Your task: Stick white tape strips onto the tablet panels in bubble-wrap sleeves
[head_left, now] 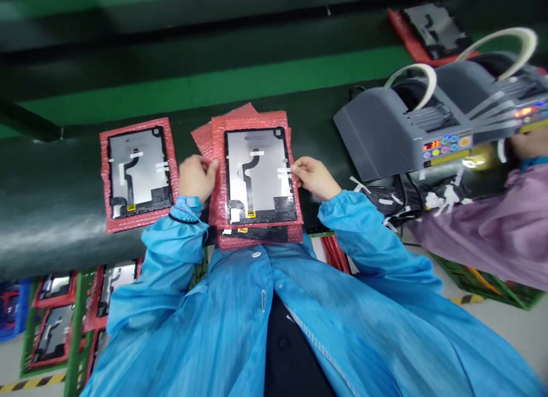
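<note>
In front of me a tablet screen panel (268, 180), grey-backed with a black frame, lies on pink bubble wrap (220, 188). A dark flex cable (248, 183) runs down its back, and white tape strips (284, 174) sit at its right edge. My left hand (197, 179) is curled at the wrap's left edge, thumb against it. At the right edge, beside the tape strips, my right hand (314, 177) is pinched closed; what lies between its fingertips is too small to tell. Beneath, more wrap and another panel (274, 234) stick out.
A second panel (139, 174) on pink wrap lies left. Two grey tape dispensers (398, 128) stand right, near a co-worker's purple sleeve (488, 220). Another wrapped panel (436, 28) lies behind them. Below the dark bench (51, 214), green crates (81, 328) hold panels.
</note>
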{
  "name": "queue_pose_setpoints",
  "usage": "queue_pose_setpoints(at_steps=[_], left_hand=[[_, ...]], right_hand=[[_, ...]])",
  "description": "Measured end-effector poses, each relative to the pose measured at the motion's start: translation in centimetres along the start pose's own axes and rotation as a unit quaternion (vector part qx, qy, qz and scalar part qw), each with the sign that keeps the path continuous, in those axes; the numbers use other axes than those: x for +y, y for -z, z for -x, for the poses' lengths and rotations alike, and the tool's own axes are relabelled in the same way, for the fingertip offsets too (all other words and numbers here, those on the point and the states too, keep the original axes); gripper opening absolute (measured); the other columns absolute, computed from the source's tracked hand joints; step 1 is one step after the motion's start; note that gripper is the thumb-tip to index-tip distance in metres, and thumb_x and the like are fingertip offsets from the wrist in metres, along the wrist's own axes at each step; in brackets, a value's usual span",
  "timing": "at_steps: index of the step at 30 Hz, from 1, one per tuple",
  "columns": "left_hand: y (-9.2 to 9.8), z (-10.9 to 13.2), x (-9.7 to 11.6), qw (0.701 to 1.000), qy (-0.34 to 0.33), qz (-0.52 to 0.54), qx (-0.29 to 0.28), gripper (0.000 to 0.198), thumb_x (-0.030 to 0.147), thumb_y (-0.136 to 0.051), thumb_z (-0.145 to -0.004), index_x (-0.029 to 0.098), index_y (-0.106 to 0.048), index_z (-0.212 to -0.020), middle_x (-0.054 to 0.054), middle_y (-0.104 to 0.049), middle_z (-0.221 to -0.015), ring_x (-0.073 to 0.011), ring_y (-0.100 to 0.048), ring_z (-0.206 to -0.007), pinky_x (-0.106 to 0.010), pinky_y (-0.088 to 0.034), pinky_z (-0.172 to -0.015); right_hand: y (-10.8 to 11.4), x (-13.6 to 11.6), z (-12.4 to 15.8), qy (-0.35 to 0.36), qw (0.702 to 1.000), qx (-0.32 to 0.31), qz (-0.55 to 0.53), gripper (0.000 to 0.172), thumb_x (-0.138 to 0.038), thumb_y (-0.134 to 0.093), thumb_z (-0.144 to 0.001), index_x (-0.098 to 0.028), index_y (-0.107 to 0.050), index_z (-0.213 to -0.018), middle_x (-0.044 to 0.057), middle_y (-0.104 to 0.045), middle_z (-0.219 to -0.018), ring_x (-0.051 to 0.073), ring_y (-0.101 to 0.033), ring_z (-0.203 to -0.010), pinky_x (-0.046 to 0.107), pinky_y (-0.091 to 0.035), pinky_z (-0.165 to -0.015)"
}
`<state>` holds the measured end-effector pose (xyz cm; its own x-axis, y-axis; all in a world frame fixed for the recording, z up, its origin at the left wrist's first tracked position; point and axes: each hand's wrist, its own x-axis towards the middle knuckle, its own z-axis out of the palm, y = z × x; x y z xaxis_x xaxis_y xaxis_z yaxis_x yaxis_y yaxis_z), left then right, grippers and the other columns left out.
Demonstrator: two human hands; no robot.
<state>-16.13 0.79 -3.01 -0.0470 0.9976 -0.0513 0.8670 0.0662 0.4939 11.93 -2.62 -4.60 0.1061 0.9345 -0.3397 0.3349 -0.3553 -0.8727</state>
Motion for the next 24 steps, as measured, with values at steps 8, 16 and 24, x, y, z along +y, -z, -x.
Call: queue_pose_setpoints(at_steps=[8, 16, 24], left_hand=[[-2.0, 1.3, 0.3, 1.0, 0.001, 0.019, 0.0, 0.018, 0.02, -0.047, -0.095, 0.022, -0.052, -0.077, -0.015, -0.071, -0.098, -0.0284, -0.067, -0.101, -0.039, -0.049, -0.092], [2.0, 2.6, -3.2, 0.994, 0.055, 0.071, 0.066, 0.012, 0.021, -0.043, -0.1, 0.021, -0.052, -0.092, -0.009, -0.068, -0.088, -0.0246, -0.069, -0.09, -0.034, -0.048, -0.083], [10.9, 0.0, -15.6, 0.967, 0.183, -0.046, 0.173, 0.016, 0.028, -0.043, -0.101, 0.019, -0.056, -0.103, -0.016, -0.071, -0.106, -0.0313, -0.067, -0.107, -0.037, -0.046, -0.092]], right_hand=[[-2.1, 0.4, 0.5, 0.132, 0.985, 0.063, -0.088, 0.041, -0.062, -0.065, -0.083, -0.025, -0.052, -0.092, -0.001, -0.059, -0.069, 0.019, -0.059, -0.065, 0.032, -0.05, -0.063], [-7.1, -4.2, -1.1, 0.219, 0.97, 0.107, 0.015, 0.036, -0.056, -0.065, -0.085, -0.021, -0.057, -0.086, 0.003, -0.062, -0.076, 0.02, -0.058, -0.076, 0.035, -0.049, -0.076], [-24.1, -13.5, -4.1, 0.177, 0.978, -0.029, 0.109, 0.01, -0.025, -0.053, -0.1, -0.02, -0.05, -0.091, 0.012, -0.067, -0.1, 0.025, -0.065, -0.105, 0.036, -0.047, -0.097]])
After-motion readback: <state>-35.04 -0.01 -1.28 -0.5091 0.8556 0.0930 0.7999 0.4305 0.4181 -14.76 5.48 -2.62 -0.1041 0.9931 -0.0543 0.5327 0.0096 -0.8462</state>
